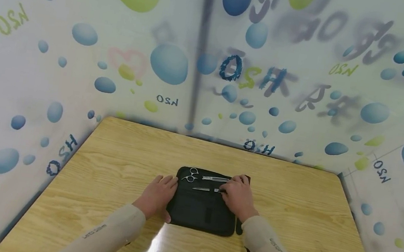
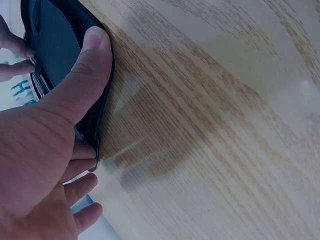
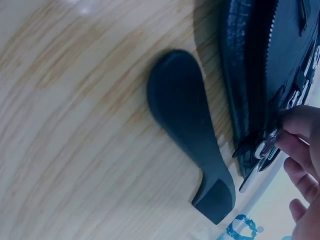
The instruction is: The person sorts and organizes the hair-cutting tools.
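Observation:
An open black zip case [image 1: 190,210] lies on the table between both hands. Its left edge is held by my left hand [image 1: 157,193]; in the left wrist view the thumb [image 2: 75,82] lies over the zipped rim and the fingers reach the side. My right hand [image 1: 238,195] pinches the handle end of silver scissors [image 3: 261,150] at the case's right side; their narrow blades [image 1: 201,188] point left. Above them, a second pair of scissors [image 1: 190,179] sits in the case, finger loops to the left. Part of its right end is hidden by my right hand.
A flat black paddle-shaped piece [image 3: 182,100] lies on the table just right of the case. The wooden table [image 1: 121,149] stands against walls covered with blue and green spots and lettering [image 1: 251,77].

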Demonstrator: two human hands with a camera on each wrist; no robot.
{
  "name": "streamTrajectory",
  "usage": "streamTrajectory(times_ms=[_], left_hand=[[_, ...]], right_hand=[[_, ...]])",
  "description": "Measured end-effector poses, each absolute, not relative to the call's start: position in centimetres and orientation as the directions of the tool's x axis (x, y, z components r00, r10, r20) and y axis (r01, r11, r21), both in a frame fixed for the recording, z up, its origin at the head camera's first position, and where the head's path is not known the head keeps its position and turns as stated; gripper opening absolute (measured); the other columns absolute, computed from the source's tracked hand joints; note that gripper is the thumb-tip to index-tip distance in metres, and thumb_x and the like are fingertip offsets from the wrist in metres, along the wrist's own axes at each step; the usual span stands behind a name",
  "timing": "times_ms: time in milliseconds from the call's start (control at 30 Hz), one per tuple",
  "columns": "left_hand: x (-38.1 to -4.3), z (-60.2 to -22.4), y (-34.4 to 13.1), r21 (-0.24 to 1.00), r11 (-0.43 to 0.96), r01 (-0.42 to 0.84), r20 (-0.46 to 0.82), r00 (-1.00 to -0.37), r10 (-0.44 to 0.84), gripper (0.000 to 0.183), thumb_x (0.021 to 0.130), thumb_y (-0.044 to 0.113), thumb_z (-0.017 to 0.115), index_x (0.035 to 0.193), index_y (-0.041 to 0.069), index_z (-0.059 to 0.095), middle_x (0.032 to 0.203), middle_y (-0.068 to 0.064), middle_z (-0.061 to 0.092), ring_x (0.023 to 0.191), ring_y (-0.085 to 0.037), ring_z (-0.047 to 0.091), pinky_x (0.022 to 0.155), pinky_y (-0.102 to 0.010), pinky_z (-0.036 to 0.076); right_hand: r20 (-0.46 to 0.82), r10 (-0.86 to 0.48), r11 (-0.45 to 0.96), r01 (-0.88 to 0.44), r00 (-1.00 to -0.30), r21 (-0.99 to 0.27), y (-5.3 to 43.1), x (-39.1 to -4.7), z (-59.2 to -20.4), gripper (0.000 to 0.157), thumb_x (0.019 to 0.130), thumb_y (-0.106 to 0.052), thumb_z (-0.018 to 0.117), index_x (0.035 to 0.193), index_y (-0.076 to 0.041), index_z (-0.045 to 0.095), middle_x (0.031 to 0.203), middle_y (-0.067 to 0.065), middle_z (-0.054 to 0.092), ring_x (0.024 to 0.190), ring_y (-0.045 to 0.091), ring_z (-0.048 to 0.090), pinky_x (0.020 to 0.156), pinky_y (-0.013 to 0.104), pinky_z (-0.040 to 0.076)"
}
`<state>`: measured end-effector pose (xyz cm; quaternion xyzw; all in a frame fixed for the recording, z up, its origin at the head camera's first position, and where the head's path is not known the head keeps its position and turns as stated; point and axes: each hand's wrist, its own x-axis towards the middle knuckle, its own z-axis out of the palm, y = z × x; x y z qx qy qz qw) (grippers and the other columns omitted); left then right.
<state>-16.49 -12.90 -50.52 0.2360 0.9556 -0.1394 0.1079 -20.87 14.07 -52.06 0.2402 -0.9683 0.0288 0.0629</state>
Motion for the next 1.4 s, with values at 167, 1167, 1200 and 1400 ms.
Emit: streamTrajectory(times_ms=[167,1167,1200,1400], left_hand=[[-16.4,-50.3,-12.9,-0.209,0.852,0.480,-0.274,-0.865,0.420,0.112,0.059,0.075,0.076,0.145,0.009,0.045,0.154,-0.005,0.041,0.143,-0.023,0.037,0.117,-0.041,0.031],[-16.5,-50.5,-13.2,-0.196,0.856,0.479,-0.271,-0.865,0.422,0.113,0.058,0.074,0.077,0.145,0.009,0.045,0.153,-0.005,0.042,0.142,-0.024,0.037,0.117,-0.042,0.031],[-16.5,-50.5,-13.1,-0.194,0.857,0.478,-0.270,-0.866,0.422,0.113,0.058,0.074,0.077,0.145,0.009,0.045,0.153,-0.005,0.042,0.142,-0.024,0.037,0.117,-0.042,0.031],[-16.5,-50.4,-13.0,-0.201,0.854,0.481,-0.258,-0.867,0.427,0.113,0.057,0.075,0.076,0.145,0.009,0.046,0.153,-0.005,0.042,0.141,-0.024,0.038,0.117,-0.041,0.032]], right_hand=[[0.162,-0.462,0.880,-0.474,-0.872,-0.038,13.9,-20.8,-52.2,0.009,0.084,-0.020,0.076,0.093,-0.021,0.079,0.091,-0.005,0.076,0.092,0.019,0.058,0.103,0.046,0.037],[0.021,-0.473,0.880,-0.473,-0.881,-0.042,15.7,-20.6,-51.2,0.033,0.082,-0.035,0.076,0.111,-0.019,0.075,0.103,-0.002,0.074,0.108,0.022,0.058,0.106,0.045,0.035],[0.025,-0.478,0.877,-0.478,-0.878,-0.041,15.6,-20.5,-51.3,0.033,0.082,-0.035,0.076,0.110,-0.019,0.075,0.103,-0.002,0.074,0.108,0.022,0.058,0.105,0.046,0.035],[0.028,-0.487,0.873,-0.488,-0.873,-0.025,15.1,-20.5,-51.7,0.034,0.082,-0.038,0.076,0.111,-0.021,0.075,0.104,-0.004,0.074,0.106,0.020,0.058,0.104,0.046,0.036]])
